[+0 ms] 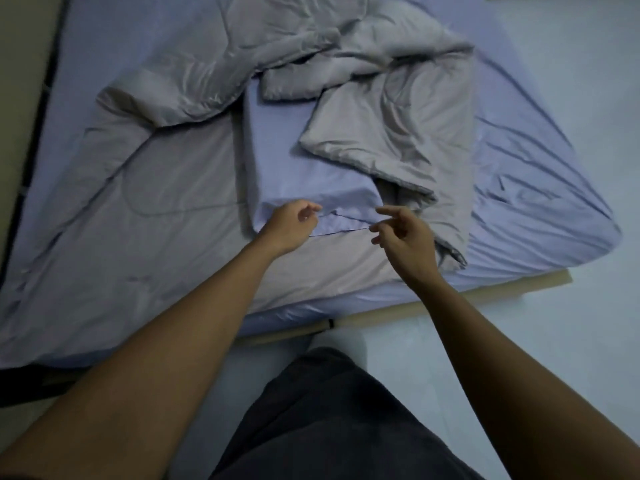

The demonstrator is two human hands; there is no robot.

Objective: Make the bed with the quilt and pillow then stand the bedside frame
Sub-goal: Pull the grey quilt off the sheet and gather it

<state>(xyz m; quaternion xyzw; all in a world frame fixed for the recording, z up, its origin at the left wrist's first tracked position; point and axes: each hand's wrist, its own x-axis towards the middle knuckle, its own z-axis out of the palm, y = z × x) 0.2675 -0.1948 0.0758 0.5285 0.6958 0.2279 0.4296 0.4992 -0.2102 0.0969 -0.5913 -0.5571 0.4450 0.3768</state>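
Quilt [194, 188], grey and rumpled, lies bunched across the lavender-sheeted mattress [540, 188], and the pillow [298, 168] sits on top of it near the front edge, partly under a folded flap. Your left hand [289, 226] is curled loosely at the pillow's near corner, whether pinching fabric I can't tell, while your right hand [403, 237] hovers open-fingered beside the case opening, holding nothing. Both look soft, light and floppy, so take corners or hems, not middles.
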